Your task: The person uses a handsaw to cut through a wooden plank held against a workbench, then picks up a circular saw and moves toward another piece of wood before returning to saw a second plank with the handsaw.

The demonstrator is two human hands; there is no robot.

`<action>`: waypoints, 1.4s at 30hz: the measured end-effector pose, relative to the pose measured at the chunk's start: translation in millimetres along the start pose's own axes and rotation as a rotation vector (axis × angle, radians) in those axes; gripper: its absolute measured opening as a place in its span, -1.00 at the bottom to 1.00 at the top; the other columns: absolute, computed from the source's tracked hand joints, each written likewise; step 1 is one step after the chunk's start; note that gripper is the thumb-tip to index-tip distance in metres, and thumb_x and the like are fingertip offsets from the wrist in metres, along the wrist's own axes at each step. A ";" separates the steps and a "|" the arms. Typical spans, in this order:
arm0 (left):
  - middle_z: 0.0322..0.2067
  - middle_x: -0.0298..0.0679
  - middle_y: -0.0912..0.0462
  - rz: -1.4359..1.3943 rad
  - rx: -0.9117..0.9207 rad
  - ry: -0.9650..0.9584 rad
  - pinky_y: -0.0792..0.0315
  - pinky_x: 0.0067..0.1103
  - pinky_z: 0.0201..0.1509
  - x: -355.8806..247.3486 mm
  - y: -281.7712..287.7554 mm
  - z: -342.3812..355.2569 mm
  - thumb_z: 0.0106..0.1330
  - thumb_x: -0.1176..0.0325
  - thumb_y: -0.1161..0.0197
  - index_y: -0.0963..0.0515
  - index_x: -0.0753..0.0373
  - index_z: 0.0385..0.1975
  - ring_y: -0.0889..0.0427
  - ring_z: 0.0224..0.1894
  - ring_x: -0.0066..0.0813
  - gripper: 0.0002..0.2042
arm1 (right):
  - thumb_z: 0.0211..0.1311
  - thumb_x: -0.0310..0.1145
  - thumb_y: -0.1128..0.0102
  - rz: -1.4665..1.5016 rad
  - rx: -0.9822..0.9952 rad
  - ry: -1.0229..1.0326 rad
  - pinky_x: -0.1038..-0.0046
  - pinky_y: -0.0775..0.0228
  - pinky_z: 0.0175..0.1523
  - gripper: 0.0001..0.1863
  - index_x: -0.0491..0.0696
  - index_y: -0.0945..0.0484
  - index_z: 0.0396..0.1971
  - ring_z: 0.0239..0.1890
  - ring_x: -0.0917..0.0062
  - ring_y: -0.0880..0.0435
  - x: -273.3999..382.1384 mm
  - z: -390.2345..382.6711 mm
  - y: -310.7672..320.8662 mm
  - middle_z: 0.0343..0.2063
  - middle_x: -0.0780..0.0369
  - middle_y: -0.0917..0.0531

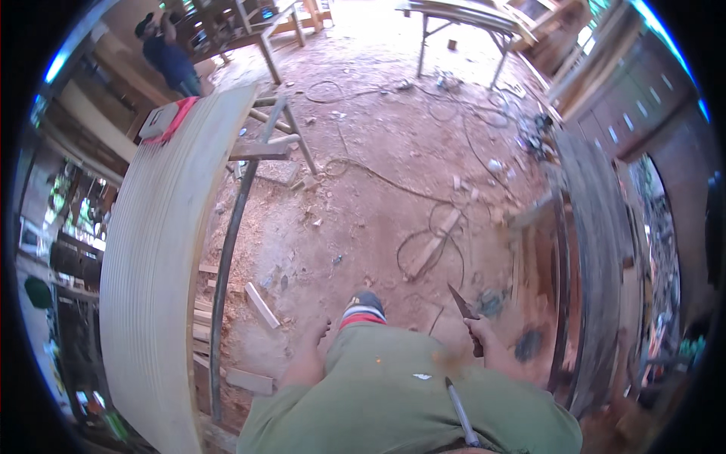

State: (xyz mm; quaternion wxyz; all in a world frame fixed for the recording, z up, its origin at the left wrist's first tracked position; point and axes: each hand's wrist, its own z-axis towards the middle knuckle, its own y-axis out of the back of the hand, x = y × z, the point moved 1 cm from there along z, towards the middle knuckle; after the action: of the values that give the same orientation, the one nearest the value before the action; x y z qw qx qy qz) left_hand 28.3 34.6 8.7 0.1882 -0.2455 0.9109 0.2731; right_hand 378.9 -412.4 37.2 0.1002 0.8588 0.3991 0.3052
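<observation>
My right hand (478, 329) is closed round a dark pointed blade-like tool (461, 303). Its tapering end points away from me and slightly left, and a dark end sticks out below the fingers. Whether it is a saw or a knife I cannot make out. My left hand (316, 331) hangs beside my body with nothing in it, its fingers loosely apart. One shoe (364, 304) shows ahead of my green shirt, where a pen (461, 412) is clipped.
A long grooved board (155, 265) rests on trestles at the left, with a grey-and-red object (160, 121) on it. Cables (393, 181), offcuts (262, 305) and a wood strip (435, 246) litter the floor. A dark bench (597, 265) stands right. A person (168, 57) stands far left.
</observation>
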 end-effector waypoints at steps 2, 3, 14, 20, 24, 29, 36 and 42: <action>-0.32 -0.15 -0.67 -0.031 0.029 0.042 -0.46 -0.38 -0.40 -28.4 -3.2 21.8 0.36 0.07 -0.08 -0.62 0.25 -0.13 -0.61 -0.40 -0.35 -0.63 | 0.18 -0.22 -0.39 -0.014 0.005 0.099 0.36 -0.33 -0.45 -0.79 -0.06 -0.63 -0.39 -0.54 0.53 -0.54 89.1 20.6 25.7 -0.57 0.31 -0.59; -0.34 -0.16 -0.65 -0.012 0.070 0.075 -0.45 -0.36 -0.41 -47.7 -6.2 35.0 0.37 0.07 -0.08 -0.61 0.25 -0.15 -0.60 -0.40 -0.35 -0.64 | 0.17 -0.23 -0.40 -0.044 -0.045 0.117 0.38 -0.29 -0.49 -0.80 -0.05 -0.63 -0.40 -0.59 0.54 -0.50 121.3 36.6 36.5 -0.60 0.32 -0.57; -0.17 -0.02 -0.70 -0.032 0.187 0.145 -0.50 -0.28 -0.08 -237.7 17.5 275.6 0.31 0.12 -0.18 -0.62 0.30 -0.01 -0.67 -0.13 -0.23 -0.59 | 0.26 -0.23 -0.35 0.264 0.053 -0.050 0.23 -0.42 -0.43 -0.78 -0.08 -0.66 -0.29 -0.57 0.37 -0.58 360.5 147.9 19.5 -0.55 0.20 -0.63; -0.16 -0.01 -0.73 0.088 -0.034 -0.492 -0.53 -0.35 -0.03 -550.9 80.0 319.5 0.31 0.06 -0.23 -0.63 0.38 -0.07 -0.68 -0.14 -0.28 -0.55 | 0.30 -0.24 -0.29 0.204 0.063 -0.153 0.23 -0.47 -0.35 -0.78 -0.10 -0.67 -0.27 -0.48 0.35 -0.63 475.7 211.4 -19.4 -0.48 0.18 -0.67; -0.29 -0.07 -0.73 0.034 0.039 -0.526 -0.52 -0.38 -0.14 -697.6 102.7 333.9 0.34 0.06 -0.25 -0.64 0.41 -0.15 -0.67 -0.24 -0.36 -0.56 | 0.32 -0.25 -0.25 0.195 0.047 -0.200 0.22 -0.49 -0.29 -0.78 -0.11 -0.69 -0.26 -0.42 0.33 -0.67 540.8 277.2 -38.0 -0.44 0.16 -0.70; -0.44 -0.20 -0.71 0.015 0.077 -0.464 -0.49 -0.39 -0.25 -763.3 120.2 434.6 0.35 0.09 -0.26 -0.68 0.38 -0.24 -0.64 -0.38 -0.39 -0.62 | 0.35 -0.26 -0.21 0.009 0.016 -0.276 0.22 -0.53 -0.22 -0.76 -0.12 -0.70 -0.24 -0.34 0.31 -0.71 649.6 391.3 -64.1 -0.38 0.14 -0.74; -0.47 -0.30 -0.62 -0.326 0.145 0.058 -0.43 -0.45 -0.42 -758.9 132.9 587.4 0.29 0.19 -0.30 -0.66 0.28 -0.35 -0.61 -0.45 -0.44 -0.75 | 0.34 -0.01 -0.21 0.415 -0.221 0.082 0.25 -0.49 -0.44 -0.63 -0.04 -0.67 -0.36 -0.54 0.38 -0.64 898.7 529.9 -40.0 -0.46 0.19 -0.69; -0.50 -0.24 -0.63 -0.134 0.085 0.154 -0.44 -0.42 -0.44 -851.9 194.0 632.2 0.25 0.24 -0.32 -0.67 0.31 -0.38 -0.62 -0.46 -0.41 -0.77 | 0.42 0.17 -0.11 1.255 -0.055 0.198 0.43 -0.37 -0.54 -0.53 0.01 -0.57 -0.21 -0.67 0.59 -0.45 1123.0 483.6 0.3 -0.61 0.38 -0.46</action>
State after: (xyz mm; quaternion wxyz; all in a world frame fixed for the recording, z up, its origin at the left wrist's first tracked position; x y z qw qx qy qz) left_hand 742.5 842.6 0.6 0.1460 -0.3179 0.9150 0.2012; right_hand 1227.3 460.4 152.3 -0.1130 0.8940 -0.1809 0.3941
